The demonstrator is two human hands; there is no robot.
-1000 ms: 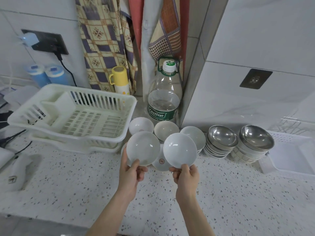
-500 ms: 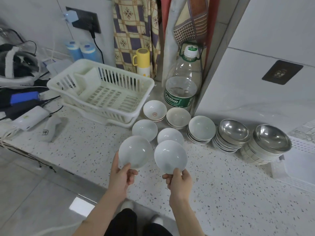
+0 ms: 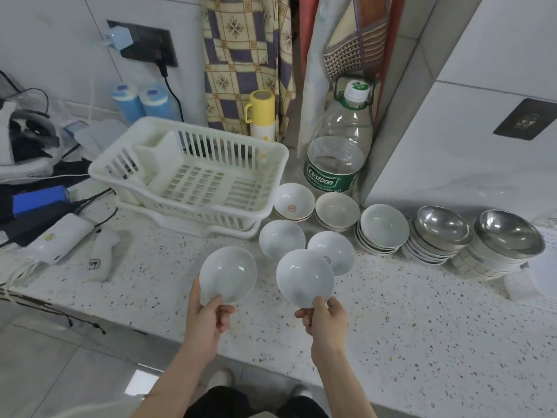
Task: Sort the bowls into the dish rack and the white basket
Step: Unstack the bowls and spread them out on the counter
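Two white bowls are up in the air near the middle of the frame, one in each hand. The left hand (image 3: 208,318) pinches the rim of the left bowl (image 3: 228,274), thumb on the inside and fingers curled behind. The right hand (image 3: 327,322) pinches the right bowl (image 3: 304,277) the same way.

None of the bowls are put away yet, as far as I can see. The dish rack (image 3: 196,176), in the middle left of the frame, has no bowls in it. The white basket (image 3: 542,276) is only a small bit at the right edge, so I cannot tell what is inside.

Lots of work is left. Two single white bowls (image 3: 281,239) sit on the counter (image 3: 422,327) just past the hands. Behind them are small stacks of white bowls (image 3: 382,229), and to the right are two stacks with shiny metal bowls (image 3: 441,226) on top. I think the sorting has only just begun.
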